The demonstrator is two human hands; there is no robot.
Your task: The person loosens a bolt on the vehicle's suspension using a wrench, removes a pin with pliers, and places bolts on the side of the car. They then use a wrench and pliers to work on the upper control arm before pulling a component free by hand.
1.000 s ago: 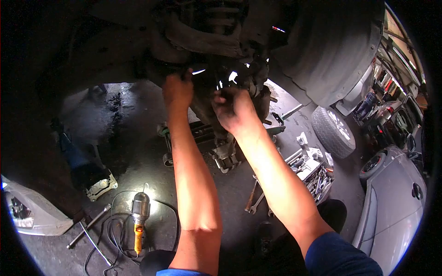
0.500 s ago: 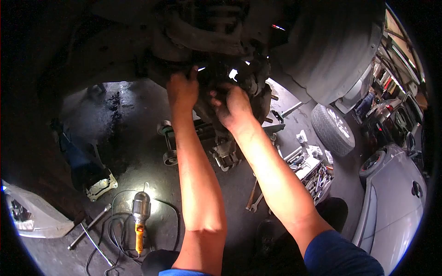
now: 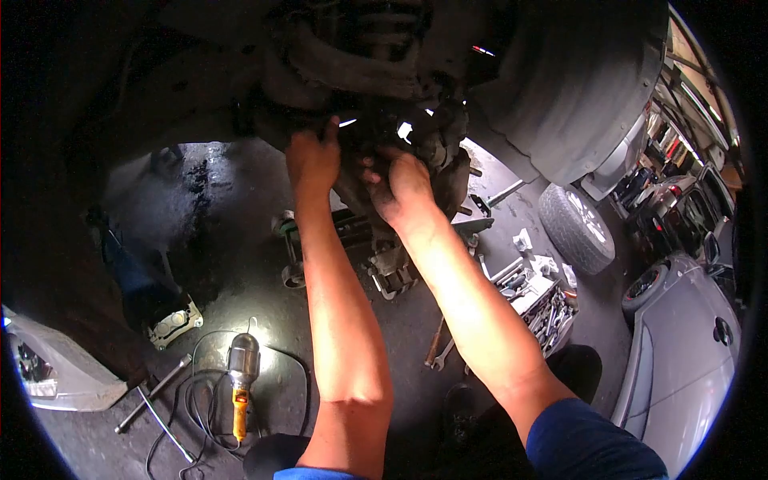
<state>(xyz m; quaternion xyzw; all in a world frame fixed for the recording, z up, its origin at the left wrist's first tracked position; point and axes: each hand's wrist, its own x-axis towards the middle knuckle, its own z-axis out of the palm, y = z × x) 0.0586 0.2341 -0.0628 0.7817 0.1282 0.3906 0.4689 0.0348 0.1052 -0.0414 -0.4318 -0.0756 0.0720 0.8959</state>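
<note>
Both arms reach up into the dark underside of a vehicle's wheel well. My left hand [image 3: 314, 160] is at the suspension parts [image 3: 352, 60], its thumb raised and its other fingers curled against a dark part. To its right, my right hand [image 3: 400, 182] has its fingers bent round the dark hub assembly [image 3: 452, 172]. Shadow hides what either hand grips. Below the hands hangs a metal brake part [image 3: 392, 272], and the wheel studs stick out on the right.
A lit work lamp [image 3: 242, 364] with a coiled cable and a cross wrench [image 3: 156, 396] lie at lower left. A tool tray [image 3: 540, 308], a loose wheel [image 3: 576, 228] and a silver car [image 3: 680, 344] are at right. A jack [image 3: 296, 248] stands below the hub.
My left hand has shifted slightly left, its thumb still raised. My right hand has moved very slightly left, and its fingers remain bent.
</note>
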